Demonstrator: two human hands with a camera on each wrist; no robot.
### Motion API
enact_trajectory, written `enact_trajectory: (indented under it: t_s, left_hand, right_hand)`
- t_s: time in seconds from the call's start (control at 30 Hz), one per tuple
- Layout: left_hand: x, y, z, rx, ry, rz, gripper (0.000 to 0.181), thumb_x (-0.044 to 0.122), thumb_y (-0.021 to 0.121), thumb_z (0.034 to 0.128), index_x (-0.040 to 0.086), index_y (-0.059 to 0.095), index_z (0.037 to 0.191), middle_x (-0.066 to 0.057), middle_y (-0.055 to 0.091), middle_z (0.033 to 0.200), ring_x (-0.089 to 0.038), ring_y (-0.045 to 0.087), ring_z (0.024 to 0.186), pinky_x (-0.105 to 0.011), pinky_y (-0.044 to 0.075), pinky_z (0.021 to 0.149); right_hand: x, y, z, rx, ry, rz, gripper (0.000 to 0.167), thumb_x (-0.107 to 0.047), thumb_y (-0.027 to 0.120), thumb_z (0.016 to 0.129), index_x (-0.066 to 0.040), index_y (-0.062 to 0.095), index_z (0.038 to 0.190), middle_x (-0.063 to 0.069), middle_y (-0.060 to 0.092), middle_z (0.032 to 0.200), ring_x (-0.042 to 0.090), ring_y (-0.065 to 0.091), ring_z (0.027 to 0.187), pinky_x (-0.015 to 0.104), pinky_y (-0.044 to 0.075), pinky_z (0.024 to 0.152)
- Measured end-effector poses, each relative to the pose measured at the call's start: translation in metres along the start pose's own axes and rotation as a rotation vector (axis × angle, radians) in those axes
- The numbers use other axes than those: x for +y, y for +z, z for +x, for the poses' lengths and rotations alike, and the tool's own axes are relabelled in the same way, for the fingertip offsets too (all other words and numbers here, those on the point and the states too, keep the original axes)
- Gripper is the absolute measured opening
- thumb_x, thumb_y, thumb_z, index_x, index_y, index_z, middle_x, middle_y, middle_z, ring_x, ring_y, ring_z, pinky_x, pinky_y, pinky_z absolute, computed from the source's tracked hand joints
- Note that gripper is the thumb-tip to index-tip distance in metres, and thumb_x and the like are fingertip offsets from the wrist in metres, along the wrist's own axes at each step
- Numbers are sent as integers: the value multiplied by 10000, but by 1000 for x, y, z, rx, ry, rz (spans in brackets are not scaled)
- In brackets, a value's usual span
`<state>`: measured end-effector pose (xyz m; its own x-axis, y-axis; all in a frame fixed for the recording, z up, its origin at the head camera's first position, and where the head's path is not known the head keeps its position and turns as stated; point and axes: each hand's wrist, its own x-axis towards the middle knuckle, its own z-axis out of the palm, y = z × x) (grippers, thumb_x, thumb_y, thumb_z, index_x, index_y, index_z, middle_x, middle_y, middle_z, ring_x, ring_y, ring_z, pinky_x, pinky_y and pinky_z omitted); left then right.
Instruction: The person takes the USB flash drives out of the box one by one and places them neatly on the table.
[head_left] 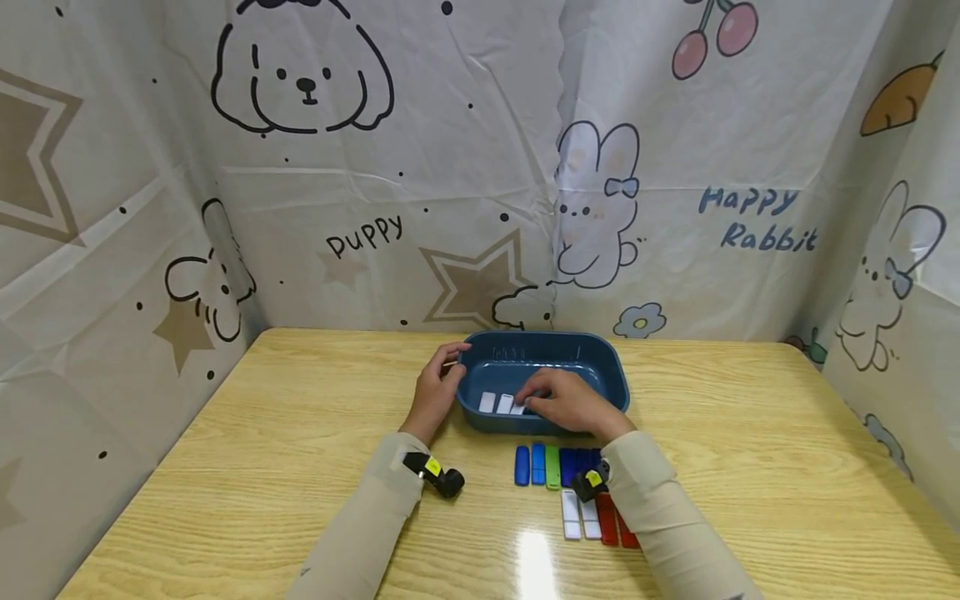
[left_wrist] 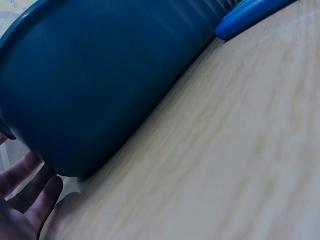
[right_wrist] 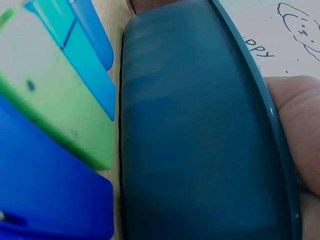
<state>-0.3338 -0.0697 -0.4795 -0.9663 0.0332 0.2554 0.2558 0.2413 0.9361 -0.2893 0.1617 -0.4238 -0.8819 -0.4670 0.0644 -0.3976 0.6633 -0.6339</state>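
A dark blue plastic bin (head_left: 617, 379) stands at the back of the table. My left hand (head_left: 435, 392) touches its left end, fingers fairly straight along the outside; several fingers (left_wrist: 42, 195) show by the lower corner in the left wrist view. Over the front rim, my right hand (head_left: 566, 400) reaches inside, thumb and fingers pinching a small white stick (head_left: 518, 409), partly hidden, that resembles a USB flash drive. To its left, two similar white sticks (head_left: 487, 402) lie side by side on the bin floor. In the right wrist view, only part of the right hand shows beyond the rim.
Before the bin lies a row of blue sticks (head_left: 522, 465) and a green stick (head_left: 552, 467). Nearer are two white sticks (head_left: 571, 514) and red sticks (head_left: 608, 521), partly covered by the right forearm. A printed curtain (head_left: 337, 183) hangs behind the wooden table (head_left: 300, 417).
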Motion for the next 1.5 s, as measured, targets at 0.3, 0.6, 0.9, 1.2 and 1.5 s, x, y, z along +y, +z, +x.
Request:
enact_trajectory:
  t_s: [0.3, 0.6, 0.9, 1.2, 1.5]
  left_hand:
    - [-2, 0, 1, 4, 5, 1, 331, 134, 530, 905, 221, 624, 1210, -35, 596, 1250, -237, 523, 1186, -427, 423, 1007]
    - [-1, 0, 1, 7, 8, 10, 330, 138, 528, 911, 225, 617, 1217, -39, 592, 1248, -246, 532, 1172, -436, 427, 1002]
    - [0, 0, 1, 0, -1, 1, 327, 128, 528, 917, 213, 618, 1220, -47, 587, 1248, -251, 524, 1179, -442, 420, 1011]
    - [-1, 0, 1, -8, 12, 2, 333, 142, 519, 917, 214, 612, 1229, -46, 580, 1256, -248, 517, 1185, -444, 424, 1006]
    - [-9, 0, 5, 5, 48, 13, 344, 136, 523, 894, 221, 623, 1212, -40, 597, 1225, -223, 522, 1169, -431, 426, 995]
  right_hand:
    - [2, -2, -2, 27, 0, 40, 131, -86, 643, 897, -135, 758, 934, -36, 660, 976, 120, 594, 881, 329, 508, 808]
    - [1, -4, -5, 89, 81, 118, 80, -106, 722, 843, -153, 731, 908, -21, 664, 940, 134, 603, 798, 299, 521, 712]
    - [0, -4, -3, 80, 204, 134, 139, -137, 738, 828, -130, 733, 967, 0, 662, 964, 156, 610, 832, 315, 532, 740]
    - [0, -1, -4, 75, 124, 128, 68, -133, 681, 883, -167, 702, 938, -32, 660, 905, 152, 590, 825, 337, 513, 811]
    - [1, -3, -4, 103, 146, 181, 134, -153, 666, 895, -131, 681, 1026, -7, 665, 895, 157, 603, 797, 303, 526, 719]
